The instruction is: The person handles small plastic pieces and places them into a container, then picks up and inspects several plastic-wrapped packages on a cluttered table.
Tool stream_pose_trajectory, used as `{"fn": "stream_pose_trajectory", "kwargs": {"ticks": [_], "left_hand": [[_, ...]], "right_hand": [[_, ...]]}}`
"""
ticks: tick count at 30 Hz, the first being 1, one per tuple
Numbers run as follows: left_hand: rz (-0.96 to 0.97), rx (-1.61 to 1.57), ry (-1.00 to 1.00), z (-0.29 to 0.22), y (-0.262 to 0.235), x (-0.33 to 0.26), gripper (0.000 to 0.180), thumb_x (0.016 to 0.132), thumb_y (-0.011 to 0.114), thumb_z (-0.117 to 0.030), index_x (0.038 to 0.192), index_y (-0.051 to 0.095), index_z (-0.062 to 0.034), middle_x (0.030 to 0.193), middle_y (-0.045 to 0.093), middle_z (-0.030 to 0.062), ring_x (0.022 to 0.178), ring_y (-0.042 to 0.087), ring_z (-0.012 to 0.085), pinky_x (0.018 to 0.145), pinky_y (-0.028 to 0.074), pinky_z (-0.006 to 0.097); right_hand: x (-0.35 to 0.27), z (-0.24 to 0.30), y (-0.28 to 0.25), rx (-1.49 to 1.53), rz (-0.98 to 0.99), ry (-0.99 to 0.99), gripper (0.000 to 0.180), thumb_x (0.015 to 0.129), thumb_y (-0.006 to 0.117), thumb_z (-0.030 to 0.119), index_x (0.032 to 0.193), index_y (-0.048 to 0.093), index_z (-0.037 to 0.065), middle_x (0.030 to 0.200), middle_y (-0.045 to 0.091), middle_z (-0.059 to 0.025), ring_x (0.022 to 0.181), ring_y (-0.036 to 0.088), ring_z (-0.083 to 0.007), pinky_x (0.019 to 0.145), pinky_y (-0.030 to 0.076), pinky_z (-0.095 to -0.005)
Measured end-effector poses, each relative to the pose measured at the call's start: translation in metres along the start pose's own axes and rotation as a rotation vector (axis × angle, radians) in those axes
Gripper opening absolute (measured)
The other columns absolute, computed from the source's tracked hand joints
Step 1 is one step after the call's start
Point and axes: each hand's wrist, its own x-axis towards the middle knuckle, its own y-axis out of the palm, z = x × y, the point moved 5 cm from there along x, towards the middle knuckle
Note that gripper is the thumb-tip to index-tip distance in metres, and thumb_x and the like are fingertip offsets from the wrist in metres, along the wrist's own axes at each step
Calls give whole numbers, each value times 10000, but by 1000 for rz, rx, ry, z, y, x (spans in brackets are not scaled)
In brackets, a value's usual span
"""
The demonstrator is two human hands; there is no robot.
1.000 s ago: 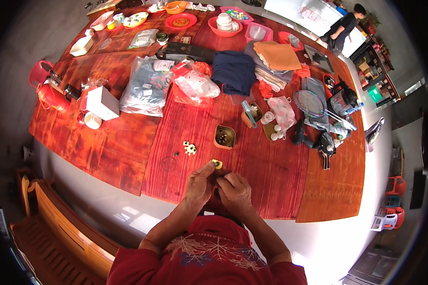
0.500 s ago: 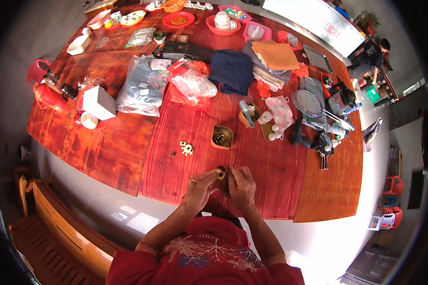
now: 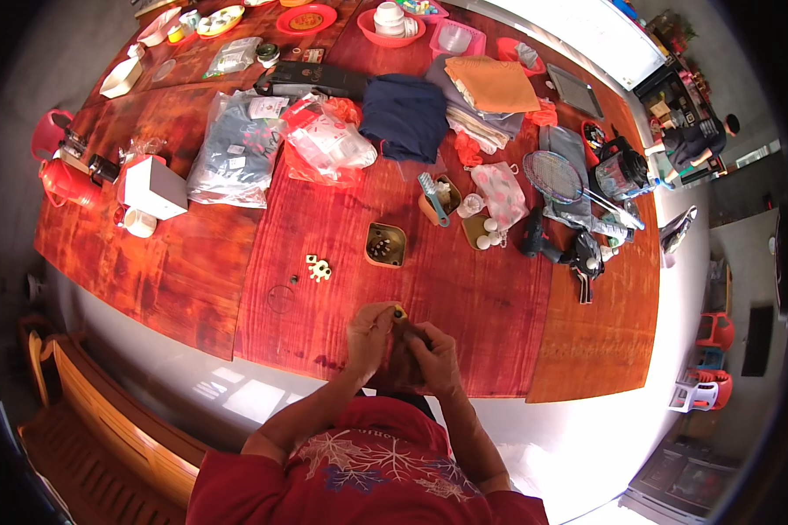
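Two hands close together at the near edge of a big red-brown wooden table. Left hand and right hand touching, fingers curled in and pinched on a small yellow piece held up between the fingertips, just over the table edge. Hard to tell which hand grips the piece more.

A little farther away, a small square tray with dark bits inside. Left of the tray, a few small pale pieces lying flat on the wood. Near those, a thin dark ring.

Far left, a white box beside a red jug. Far across the middle, clear plastic bags and a folded dark blue cloth with an orange cloth to the right. Right side, a racket and a black drill. Another person standing far off at the right. A wooden bench near on the left.
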Motion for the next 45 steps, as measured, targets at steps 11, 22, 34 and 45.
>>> {"fn": "stream_pose_trajectory", "kwargs": {"ticks": [11,22,34,45], "left_hand": [[-273,-204,-508,114,-17,73,233,880,563,-103,1053,570,53,897,655,129,736,677,216,593,554,282],[-387,-184,-497,149,-11,133,299,882,562,-127,1156,525,-11,990,636,131,843,656,241,643,544,330],[-750,746,-99,171,-154,132,195,691,724,-142,849,636,-70,714,624,113,678,615,250,618,477,385],[-567,1104,-253,167,-131,140,133,693,709,-159,793,647,-97,901,594,110,803,600,297,681,479,409]], "right_hand": [[-2,-36,-55,-100,-103,205,186,872,545,94,986,628,-28,842,628,-9,767,546,-64,675,441,-212],[20,-51,-83,-108,-96,255,180,871,555,70,1002,625,-32,827,621,-7,749,541,-60,671,439,-207],[32,-70,-91,-234,-113,332,108,870,569,80,883,619,-15,740,573,26,680,494,-44,593,405,-209],[37,-69,-86,-323,-124,306,118,863,582,93,893,605,-18,751,590,5,706,507,-53,616,425,-217]]}}
